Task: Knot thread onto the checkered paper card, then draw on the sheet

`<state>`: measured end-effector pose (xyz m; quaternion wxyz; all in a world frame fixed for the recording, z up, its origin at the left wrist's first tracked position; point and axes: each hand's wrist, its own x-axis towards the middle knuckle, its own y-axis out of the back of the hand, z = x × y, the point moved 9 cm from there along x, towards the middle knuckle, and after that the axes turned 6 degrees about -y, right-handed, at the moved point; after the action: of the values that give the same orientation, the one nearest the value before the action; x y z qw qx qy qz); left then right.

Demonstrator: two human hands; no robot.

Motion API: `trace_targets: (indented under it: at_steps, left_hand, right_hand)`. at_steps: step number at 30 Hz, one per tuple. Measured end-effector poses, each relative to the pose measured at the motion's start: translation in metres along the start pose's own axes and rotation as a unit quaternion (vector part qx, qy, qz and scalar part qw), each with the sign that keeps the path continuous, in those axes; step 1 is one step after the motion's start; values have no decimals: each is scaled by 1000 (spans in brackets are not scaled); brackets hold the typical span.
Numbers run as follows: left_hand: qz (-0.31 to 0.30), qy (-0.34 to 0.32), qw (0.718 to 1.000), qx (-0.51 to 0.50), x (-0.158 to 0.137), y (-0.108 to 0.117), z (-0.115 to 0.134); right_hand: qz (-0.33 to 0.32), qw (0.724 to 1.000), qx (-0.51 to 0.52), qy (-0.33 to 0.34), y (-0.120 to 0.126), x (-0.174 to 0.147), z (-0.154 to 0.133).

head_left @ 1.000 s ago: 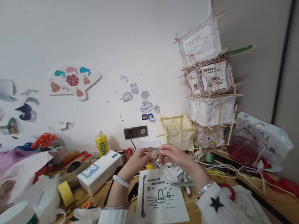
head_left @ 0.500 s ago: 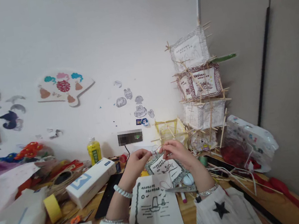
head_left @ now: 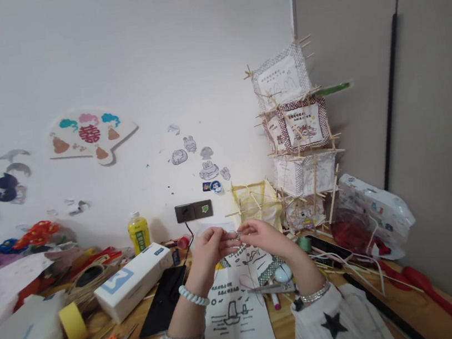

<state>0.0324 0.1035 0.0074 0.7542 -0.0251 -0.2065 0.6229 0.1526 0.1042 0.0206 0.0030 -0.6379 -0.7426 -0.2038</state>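
My left hand (head_left: 213, 245) and my right hand (head_left: 260, 237) meet above the desk, fingertips pinched close together on a thin thread (head_left: 245, 256). A strand hangs from the fingers toward the scissors. The exact loop at the fingertips is too small to make out. Below lies a white paper sheet (head_left: 243, 335) with a sailboat drawing, partly behind my left forearm. A patterned panel (head_left: 271, 264) with a drawing lies just beyond it, partly covered by my hands. Silver scissors (head_left: 274, 288) rest at the sheet's right edge, by a pink-tipped marker (head_left: 275, 301).
A tall stick-and-paper lantern tower (head_left: 304, 125) stands at the back right, beside a yellow stick frame (head_left: 255, 199). Left are a white box (head_left: 134, 280), a yellow drink bottle (head_left: 138, 232) and yellow tape (head_left: 73, 324). White cords (head_left: 360, 260) and red scissors (head_left: 435, 294) lie right.
My hands have come closer together, and the left fingers now touch the right ones. The thread hangs differently between them. The view has shifted slightly.
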Motion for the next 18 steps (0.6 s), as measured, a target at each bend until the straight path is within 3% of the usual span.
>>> trace_targets:
  at_steps: [10, 18]
  left_hand:
    - [-13, -14, 1000, 12, -1, -5, 3]
    - [-12, -27, 999, 25, -5, -3, 9]
  right_hand:
    - [-67, 997, 35, -32, -17, -6, -4]
    - [-42, 999, -21, 7, -12, -5, -10]
